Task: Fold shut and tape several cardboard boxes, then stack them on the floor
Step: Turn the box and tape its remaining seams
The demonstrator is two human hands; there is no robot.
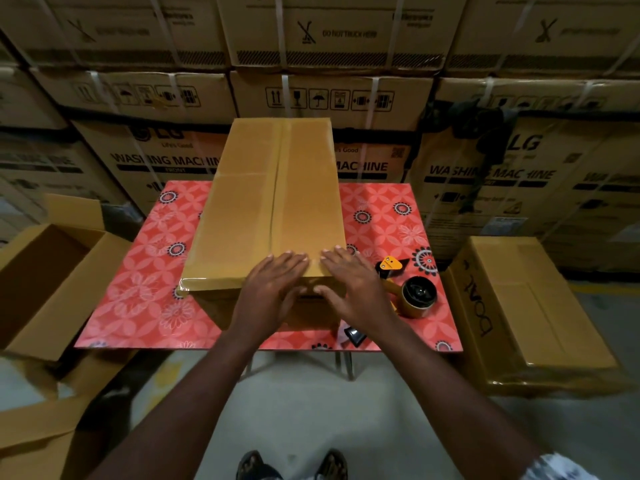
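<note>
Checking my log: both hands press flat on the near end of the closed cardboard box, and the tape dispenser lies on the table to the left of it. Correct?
Wrong side: the head view shows the tape dispenser on the table to the right of the cardboard box. The left hand and right hand do press flat on its near end.

1 long brown cardboard box (273, 202). 1 red flower-print table (138, 289). 1 orange tape dispenser (412, 289). 2 hands: left hand (273, 285), right hand (349, 289). Floor: 1 open brown carton (52, 271), 1 closed brown carton (530, 306). 2 sandalled feet (256, 465). Strapped printed washing-machine cartons (502, 168) behind: many, exact no. unclear.
</note>
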